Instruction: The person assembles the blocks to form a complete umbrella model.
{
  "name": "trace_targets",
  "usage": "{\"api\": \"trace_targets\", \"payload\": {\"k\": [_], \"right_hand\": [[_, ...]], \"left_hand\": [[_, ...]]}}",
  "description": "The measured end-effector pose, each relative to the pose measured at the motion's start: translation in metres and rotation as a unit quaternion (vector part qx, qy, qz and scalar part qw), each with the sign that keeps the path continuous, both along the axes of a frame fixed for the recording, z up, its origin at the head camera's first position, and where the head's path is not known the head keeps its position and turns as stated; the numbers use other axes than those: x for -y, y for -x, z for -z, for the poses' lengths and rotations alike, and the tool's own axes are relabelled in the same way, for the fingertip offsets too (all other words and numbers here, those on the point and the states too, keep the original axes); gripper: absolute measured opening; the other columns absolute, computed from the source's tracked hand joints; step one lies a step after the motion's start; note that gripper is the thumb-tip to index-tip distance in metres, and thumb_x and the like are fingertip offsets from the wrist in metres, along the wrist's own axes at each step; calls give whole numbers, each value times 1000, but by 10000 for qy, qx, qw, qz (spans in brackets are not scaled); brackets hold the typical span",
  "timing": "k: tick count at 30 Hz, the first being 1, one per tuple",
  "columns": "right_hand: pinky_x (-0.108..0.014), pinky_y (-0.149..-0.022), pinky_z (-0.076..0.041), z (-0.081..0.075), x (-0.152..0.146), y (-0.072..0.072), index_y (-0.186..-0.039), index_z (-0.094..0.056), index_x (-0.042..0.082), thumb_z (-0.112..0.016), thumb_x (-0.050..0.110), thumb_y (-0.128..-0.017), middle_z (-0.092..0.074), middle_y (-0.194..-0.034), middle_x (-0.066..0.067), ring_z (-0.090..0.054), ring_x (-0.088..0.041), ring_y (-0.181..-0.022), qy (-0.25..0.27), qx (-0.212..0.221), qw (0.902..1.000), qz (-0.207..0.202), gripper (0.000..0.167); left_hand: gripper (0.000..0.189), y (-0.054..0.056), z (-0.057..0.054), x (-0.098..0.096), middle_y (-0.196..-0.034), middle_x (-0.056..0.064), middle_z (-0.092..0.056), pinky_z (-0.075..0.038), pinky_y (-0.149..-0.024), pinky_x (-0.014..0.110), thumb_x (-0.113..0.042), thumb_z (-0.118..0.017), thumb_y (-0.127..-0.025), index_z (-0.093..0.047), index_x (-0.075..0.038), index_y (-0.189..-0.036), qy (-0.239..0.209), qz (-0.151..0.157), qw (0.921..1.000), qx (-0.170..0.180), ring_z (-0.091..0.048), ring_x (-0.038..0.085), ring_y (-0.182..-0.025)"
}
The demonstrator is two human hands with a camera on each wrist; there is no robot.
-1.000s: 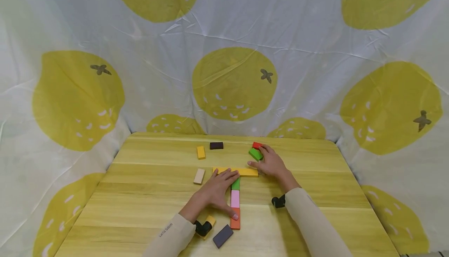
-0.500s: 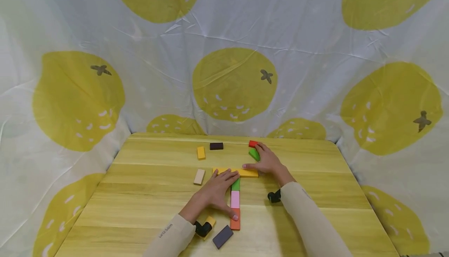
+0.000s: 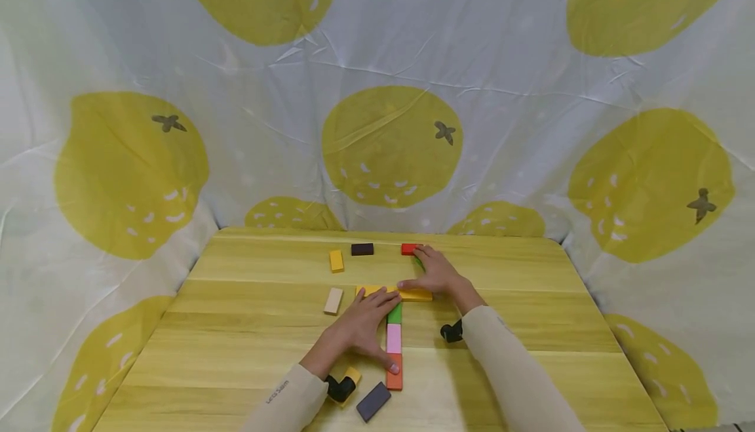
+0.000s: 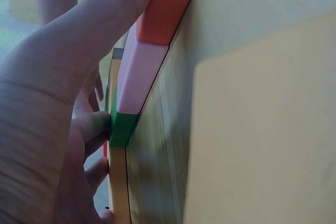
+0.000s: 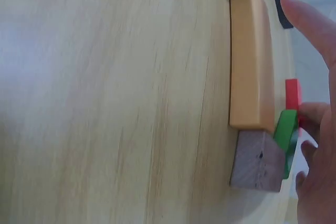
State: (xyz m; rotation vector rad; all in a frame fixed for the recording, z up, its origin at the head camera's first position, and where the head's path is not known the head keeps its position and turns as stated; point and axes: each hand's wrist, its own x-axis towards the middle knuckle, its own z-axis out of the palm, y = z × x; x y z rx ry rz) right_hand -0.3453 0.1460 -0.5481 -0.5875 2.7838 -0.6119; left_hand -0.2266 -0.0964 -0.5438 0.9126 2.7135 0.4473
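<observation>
My left hand [image 3: 362, 324] is spread over a row of wooden blocks. Its thumb lies on the orange block [image 3: 394, 379], while its fingertips reach the green block [image 3: 394, 314] and the long yellow block [image 3: 415, 295]; a pink block [image 3: 394, 338] sits between orange and green. Farther back, my right hand [image 3: 436, 273] has its fingertips against a red block [image 3: 408, 249], thumb stretched out over the long yellow block. Under this hand a second green block [image 5: 286, 129] is mostly hidden in the head view. A brown block [image 5: 257, 161] adjoins the yellow block's end in the right wrist view.
Loose blocks lie around: a yellow one [image 3: 336, 261], a black one [image 3: 362, 249], a pale wooden one [image 3: 333, 301] and a dark grey one [image 3: 373, 402]. Another yellow block [image 3: 352, 375] is partly behind the left wrist strap. A lemon-print curtain [image 3: 507, 157] hangs behind the table [image 3: 236, 327].
My right hand has moved left, and the red block has slid left along with it. The hand now covers most of the second green block. My left hand stays in place.
</observation>
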Motion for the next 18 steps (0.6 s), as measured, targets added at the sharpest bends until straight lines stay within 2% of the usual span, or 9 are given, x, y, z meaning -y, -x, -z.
{"api": "trace_targets", "payload": {"k": [5,18], "right_hand": [[-58,-128,-17,-4,6,-3,-161,-34,7,-69,71,-84,-27,-169,-17,-21,-40,-158,12,-78,9998,-179,107],[-59,-129,-13,1,15,-5,-158,-41,9,-64,70,-88,-36,-166,-13,-22,-38,-158,-166,-423,9982,-388,96]], "left_hand": [[135,-1,1,0,-172,-5,-24,-10,-128,64,-87,-78,-57,-27,-23,-165,5,-22,10000,10,-17,25,-161],[135,-1,1,0,-171,-3,-26,-11,-127,65,-86,-78,-57,-28,-21,-165,1,3,10000,-64,-19,27,-160]]}}
